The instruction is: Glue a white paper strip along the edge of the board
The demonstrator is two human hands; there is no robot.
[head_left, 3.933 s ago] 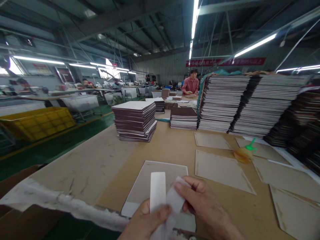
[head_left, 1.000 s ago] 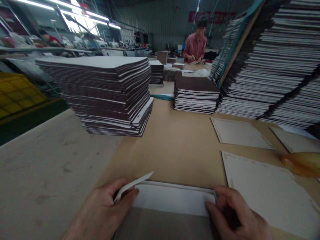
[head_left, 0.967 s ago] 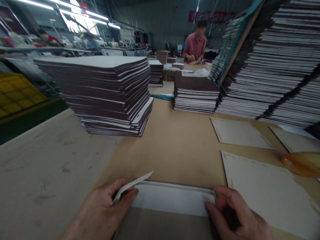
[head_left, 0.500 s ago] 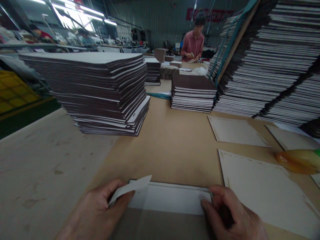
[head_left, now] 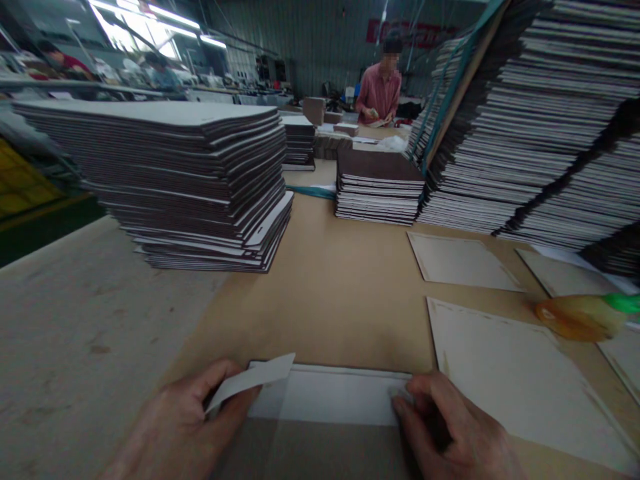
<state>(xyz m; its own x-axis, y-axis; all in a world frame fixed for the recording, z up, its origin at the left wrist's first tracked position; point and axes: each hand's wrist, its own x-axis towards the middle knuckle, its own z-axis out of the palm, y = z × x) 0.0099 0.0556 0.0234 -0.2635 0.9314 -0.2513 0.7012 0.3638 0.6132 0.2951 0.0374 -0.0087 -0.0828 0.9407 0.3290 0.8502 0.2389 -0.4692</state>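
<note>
My left hand (head_left: pixel 185 427) pinches a loose white paper strip (head_left: pixel 253 381) at the near left of a flat grey board (head_left: pixel 320 453). A second white strip (head_left: pixel 333 400) lies along the board's far edge. My right hand (head_left: pixel 450 433) presses its fingertips on the right end of that strip. Both hands rest low on the brown table (head_left: pixel 345 300).
A tall stack of dark-edged boards (head_left: pixel 175 173) stands at the left, a smaller stack (head_left: pixel 377 187) behind, and leaning stacks (head_left: pixel 540 133) at the right. Flat grey sheets (head_left: pixel 505 373) and an orange glue bottle (head_left: pixel 580 317) lie at the right. A person in a pink shirt (head_left: pixel 380 93) works at the far end.
The two hands went from holding strips upright to lying at the board's far edge. Over the last second the view crept forward and left; the left hand's strip tilted slightly.
</note>
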